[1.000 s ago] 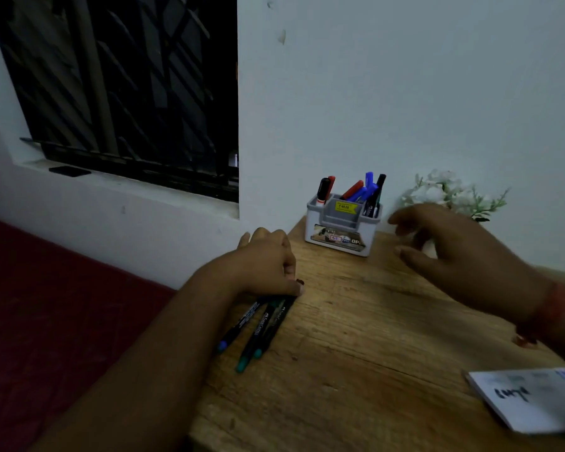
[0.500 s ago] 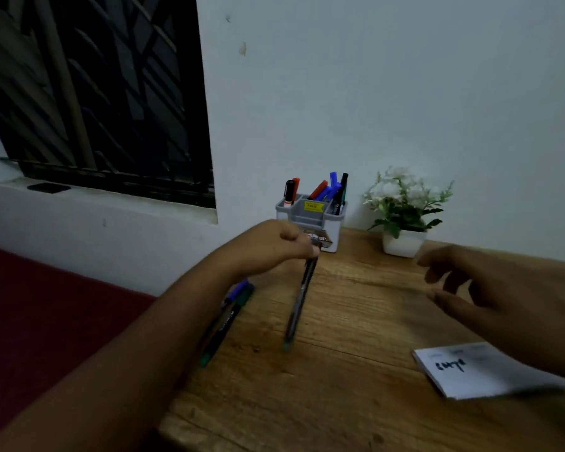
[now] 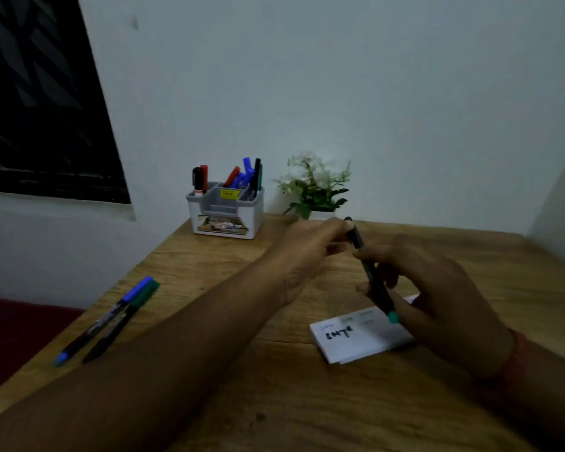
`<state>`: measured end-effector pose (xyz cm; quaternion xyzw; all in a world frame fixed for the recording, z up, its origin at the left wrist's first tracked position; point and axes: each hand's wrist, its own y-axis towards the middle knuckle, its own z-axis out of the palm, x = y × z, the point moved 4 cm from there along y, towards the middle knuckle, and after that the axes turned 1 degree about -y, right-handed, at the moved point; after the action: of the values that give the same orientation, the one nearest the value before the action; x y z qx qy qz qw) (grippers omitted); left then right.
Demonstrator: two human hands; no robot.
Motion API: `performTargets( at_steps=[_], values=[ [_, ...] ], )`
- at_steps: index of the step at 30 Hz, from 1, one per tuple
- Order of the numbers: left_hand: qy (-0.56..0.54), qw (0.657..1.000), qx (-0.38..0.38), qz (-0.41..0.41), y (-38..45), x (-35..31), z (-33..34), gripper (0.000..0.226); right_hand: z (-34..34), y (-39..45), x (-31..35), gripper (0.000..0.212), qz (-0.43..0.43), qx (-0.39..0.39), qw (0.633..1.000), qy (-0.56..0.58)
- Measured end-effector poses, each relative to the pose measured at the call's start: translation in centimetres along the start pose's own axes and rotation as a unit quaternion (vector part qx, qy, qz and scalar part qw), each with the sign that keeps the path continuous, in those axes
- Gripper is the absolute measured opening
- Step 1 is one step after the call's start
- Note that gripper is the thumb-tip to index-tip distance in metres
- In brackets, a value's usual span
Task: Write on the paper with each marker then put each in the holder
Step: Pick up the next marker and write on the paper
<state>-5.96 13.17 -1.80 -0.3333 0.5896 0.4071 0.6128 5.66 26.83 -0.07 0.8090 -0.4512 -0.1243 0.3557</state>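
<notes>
Two grips on one marker [image 3: 374,282]

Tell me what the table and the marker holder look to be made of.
Table: wood or wood-look board, matte, with visible grain lines and brown tone. Marker holder: probably moulded plastic, grey-white and smooth, with divided compartments and a printed label on its front.

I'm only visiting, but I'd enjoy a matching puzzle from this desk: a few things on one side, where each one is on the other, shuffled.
Things:
1. teal-capped marker
2. blue-capped marker
3. paper pad
4. potted plant

Places:
A. against the wall, right of the marker holder
B. held between the left hand and the right hand
C. lying near the desk's left edge
D. flat on the desk under the right hand

Pairs: 1-B, 2-C, 3-D, 4-A
</notes>
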Motion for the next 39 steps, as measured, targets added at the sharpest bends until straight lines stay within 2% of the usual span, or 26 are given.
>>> performTargets(
  at_steps=[2,4,7,9,13,17,20,22,25,26,28,30,32,39],
  values=[
    [0.013,1.000,0.002,0.003,0.2,0.9,0.6,0.025,-0.2,-0.3,-0.6,0.028,0.037,-0.033,0.997,0.052],
    [0.086,0.995,-0.007,0.043,-0.1,1.4,0.4,0.033,-0.4,-0.4,-1.3,0.012,0.102,-0.061,0.981,0.154],
    [0.242,0.960,0.028,0.135,-1.0,1.7,0.4,0.032,-0.2,-0.6,-2.6,0.011,0.189,-0.092,0.938,0.278],
    [0.298,0.938,0.052,0.169,-1.5,1.6,0.5,0.029,-0.3,-0.7,-3.4,0.003,0.225,-0.099,0.915,0.321],
    [0.363,0.899,0.081,0.229,-1.5,1.6,1.0,0.021,0.5,-1.0,-3.9,0.009,0.278,-0.061,0.882,0.374],
    [0.368,0.890,0.104,0.247,-1.1,1.9,1.1,0.027,1.2,-1.4,-4.1,0.013,0.311,-0.060,0.853,0.415],
    [0.376,0.891,0.125,0.221,-0.3,2.1,1.0,0.025,1.2,-1.4,-3.4,0.015,0.290,-0.064,0.872,0.389],
    [0.399,0.888,0.113,0.197,0.4,2.1,-0.3,0.024,0.4,-1.2,-3.1,0.016,0.273,-0.097,0.883,0.370],
    [0.388,0.911,-0.005,0.141,1.6,1.3,-4.5,0.023,-2.8,-1.1,-3.7,0.022,0.231,-0.204,0.892,0.330],
    [0.367,0.919,-0.034,0.139,1.7,1.1,-5.4,0.020,-3.5,-1.0,-3.8,0.021,0.212,-0.213,0.898,0.321],
    [0.393,0.906,-0.041,0.153,1.6,1.3,-5.0,0.012,-3.1,-1.0,-3.5,0.017,0.195,-0.172,0.917,0.302],
    [0.471,0.868,-0.008,0.157,1.4,2.4,-3.0,0.009,-1.4,-1.2,-3.1,0.012,0.197,-0.108,0.939,0.261],
    [0.511,0.845,0.004,0.156,1.1,3.2,-1.8,0.012,-0.1,-1.4,-3.2,0.007,0.204,-0.070,0.948,0.233],
    [0.550,0.825,0.012,0.128,0.8,3.9,-1.2,0.019,0.5,-1.6,-3.9,0.008,0.197,-0.042,0.960,0.197]
  ],
)
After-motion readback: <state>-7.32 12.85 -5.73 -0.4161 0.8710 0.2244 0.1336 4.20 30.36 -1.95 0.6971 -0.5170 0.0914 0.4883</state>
